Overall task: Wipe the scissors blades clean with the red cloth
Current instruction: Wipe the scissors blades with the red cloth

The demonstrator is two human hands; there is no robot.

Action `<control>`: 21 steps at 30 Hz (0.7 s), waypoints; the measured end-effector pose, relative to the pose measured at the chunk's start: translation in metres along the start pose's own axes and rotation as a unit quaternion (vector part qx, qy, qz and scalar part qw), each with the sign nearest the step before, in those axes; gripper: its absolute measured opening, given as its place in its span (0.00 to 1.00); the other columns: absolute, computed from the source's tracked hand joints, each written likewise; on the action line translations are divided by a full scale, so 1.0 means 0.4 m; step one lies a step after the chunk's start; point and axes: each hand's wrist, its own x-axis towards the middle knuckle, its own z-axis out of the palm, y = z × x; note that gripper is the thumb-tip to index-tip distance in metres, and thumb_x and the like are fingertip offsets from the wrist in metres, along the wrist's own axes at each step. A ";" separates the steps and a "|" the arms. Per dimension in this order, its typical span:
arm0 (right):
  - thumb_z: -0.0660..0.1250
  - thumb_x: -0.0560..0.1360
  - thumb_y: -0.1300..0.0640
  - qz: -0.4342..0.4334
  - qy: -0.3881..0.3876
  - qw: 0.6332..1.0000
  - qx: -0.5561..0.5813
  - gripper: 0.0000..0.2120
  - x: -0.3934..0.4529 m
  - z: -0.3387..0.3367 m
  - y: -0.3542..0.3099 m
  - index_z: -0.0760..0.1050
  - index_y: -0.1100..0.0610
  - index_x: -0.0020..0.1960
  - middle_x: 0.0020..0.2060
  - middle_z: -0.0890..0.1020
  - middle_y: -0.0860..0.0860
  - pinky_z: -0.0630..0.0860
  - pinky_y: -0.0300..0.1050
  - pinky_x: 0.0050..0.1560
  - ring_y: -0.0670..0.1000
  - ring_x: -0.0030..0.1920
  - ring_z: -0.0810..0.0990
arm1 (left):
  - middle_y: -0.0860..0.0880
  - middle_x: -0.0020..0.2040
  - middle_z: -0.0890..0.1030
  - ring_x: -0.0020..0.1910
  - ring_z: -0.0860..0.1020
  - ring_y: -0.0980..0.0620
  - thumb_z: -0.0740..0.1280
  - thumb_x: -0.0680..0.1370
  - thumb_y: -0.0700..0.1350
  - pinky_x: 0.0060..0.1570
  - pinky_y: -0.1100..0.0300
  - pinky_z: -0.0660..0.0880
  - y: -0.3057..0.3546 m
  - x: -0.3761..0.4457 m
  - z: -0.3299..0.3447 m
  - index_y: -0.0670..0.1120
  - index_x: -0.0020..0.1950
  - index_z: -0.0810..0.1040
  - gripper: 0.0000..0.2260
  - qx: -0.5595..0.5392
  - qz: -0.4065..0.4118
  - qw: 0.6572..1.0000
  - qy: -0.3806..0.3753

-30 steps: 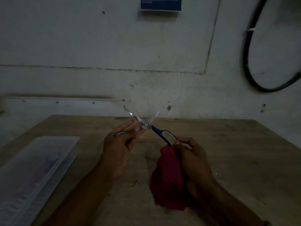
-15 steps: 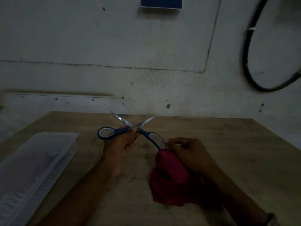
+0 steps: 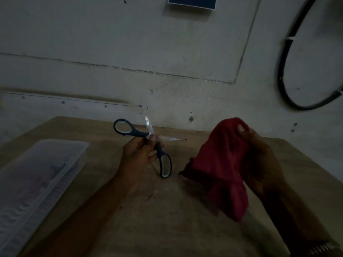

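Observation:
The scissors [image 3: 136, 133] have dark blue handles with pale inserts and shiny blades spread wide apart. My left hand [image 3: 141, 153] pinches them at the pivot, above the wooden table [image 3: 167, 210]. One blade points up toward the wall, the other lies out to the right. My right hand [image 3: 258, 158] grips the bunched red cloth [image 3: 217, 164], held up to the right of the scissors and apart from them. The cloth hangs down below my hand.
A translucent plastic box [image 3: 37, 180] lies at the table's left edge. A grey wall stands close behind the table, with a black hose loop [image 3: 285, 71] at the upper right and a blue label [image 3: 192, 2] at the top.
My right hand has let go of the scissor handle and lifted the cloth up and to the right. The scissors have turned in my left hand, so one blade now points upward.

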 end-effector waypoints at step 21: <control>0.67 0.84 0.54 -0.322 -0.010 0.812 -0.487 0.14 -0.055 0.149 0.232 0.80 0.49 0.69 0.58 0.80 0.42 0.77 0.32 0.56 0.38 0.59 0.79 | 0.46 0.53 0.88 0.54 0.86 0.49 0.73 0.75 0.42 0.52 0.54 0.83 -0.025 -0.050 0.028 0.41 0.57 0.84 0.12 0.003 -0.012 0.997 -0.073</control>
